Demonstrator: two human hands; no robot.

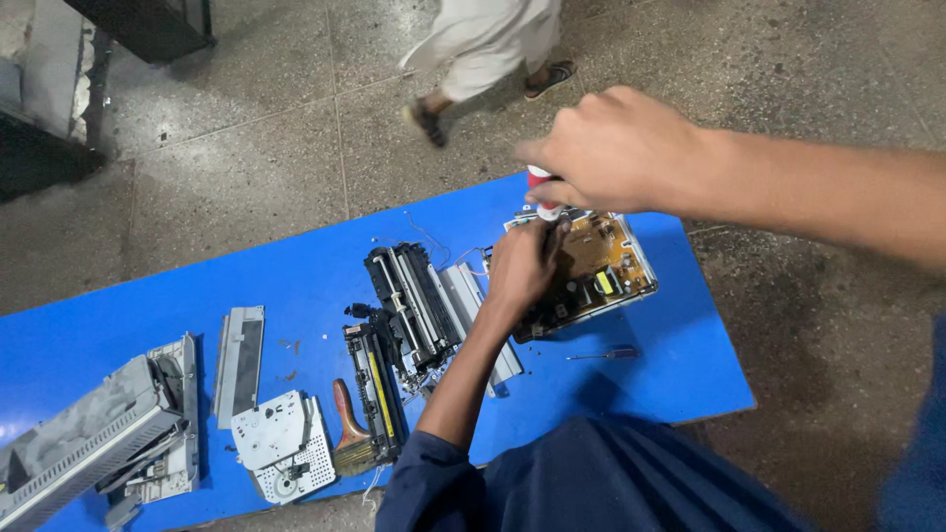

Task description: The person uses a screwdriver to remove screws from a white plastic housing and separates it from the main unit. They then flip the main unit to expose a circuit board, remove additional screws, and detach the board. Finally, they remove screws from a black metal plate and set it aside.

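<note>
My right hand [613,148] is closed over the red and white handle of a screwdriver [540,193], held upright above a brown circuit board [603,268] in a printer frame at the far right of the blue table [296,286]. My left hand [522,264] reaches out of a dark blue sleeve and rests on the board's left edge, just below the screwdriver, fingers bent. Whether it pinches anything is hidden. The screwdriver's tip is covered by my hands.
A black roller unit [409,300] and grey metal rails [471,296] lie left of the board. A black cartridge [372,389], a wooden-handled brush [347,429], grey plates [239,360], a grey printer housing [84,443] and a small screwdriver [603,353] lie about. Another person's legs [483,49] cross the floor beyond.
</note>
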